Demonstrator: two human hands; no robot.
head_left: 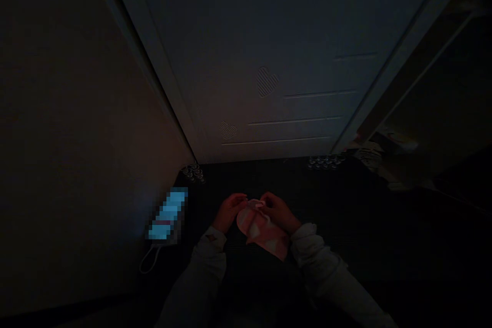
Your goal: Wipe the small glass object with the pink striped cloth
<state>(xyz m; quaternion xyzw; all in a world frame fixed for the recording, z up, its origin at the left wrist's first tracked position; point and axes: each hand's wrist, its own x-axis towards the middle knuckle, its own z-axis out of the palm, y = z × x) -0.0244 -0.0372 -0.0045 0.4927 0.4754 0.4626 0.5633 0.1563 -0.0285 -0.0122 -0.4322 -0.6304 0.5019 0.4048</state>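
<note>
The scene is very dark. My left hand [228,211] and my right hand [280,211] are close together over a dark floor, both with fingers curled on the top edge of a pink and white checked cloth item [263,233]. The cloth hangs down between my wrists. Both arms wear light grey sleeves. What kind of item the cloth is cannot be made out.
A lit phone screen [169,214] with a white cable [149,261] lies on the floor to the left. A white door [269,61] with heart stickers stands ahead, a wall [77,138] at left. Small shiny objects [325,162] sit at the door's foot.
</note>
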